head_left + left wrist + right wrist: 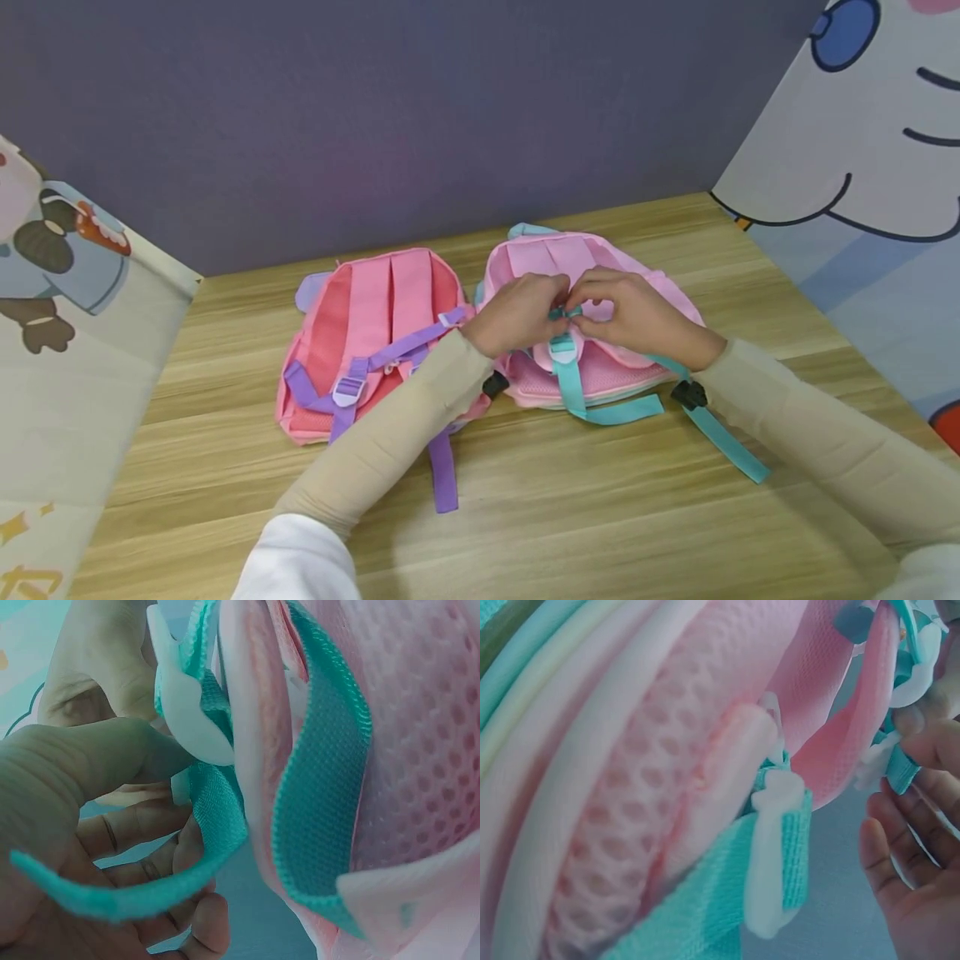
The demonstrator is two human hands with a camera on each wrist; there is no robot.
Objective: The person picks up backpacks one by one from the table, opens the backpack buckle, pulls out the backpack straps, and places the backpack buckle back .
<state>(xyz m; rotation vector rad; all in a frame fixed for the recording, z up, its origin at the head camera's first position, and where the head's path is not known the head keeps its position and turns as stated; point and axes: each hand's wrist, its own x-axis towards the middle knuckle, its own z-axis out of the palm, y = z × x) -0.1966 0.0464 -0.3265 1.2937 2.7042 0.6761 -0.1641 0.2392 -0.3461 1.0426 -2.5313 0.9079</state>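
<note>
A light pink backpack [660, 304] lies on the table, its shoulder straps facing up. Over it both hands meet at a teal strap [575, 312]. The left hand [517, 312] grips the strap from the left, with most of its fingertips hidden. From the right, the right hand [633, 312] pinches the strap between thumb and forefinger. Close up in the left wrist view, a thumb presses on a white slider buckle [191, 720] threaded with teal webbing [217, 817]. Another white slider [769, 855] hangs nearer the camera in the right wrist view.
A coral pink backpack [367, 312] with purple straps [444, 471] lies to the left, partly behind the left forearm. A black buckle [688, 394] on a teal strap end rests below the right wrist. A dark panel [375, 125] stands behind the wooden table [540, 517].
</note>
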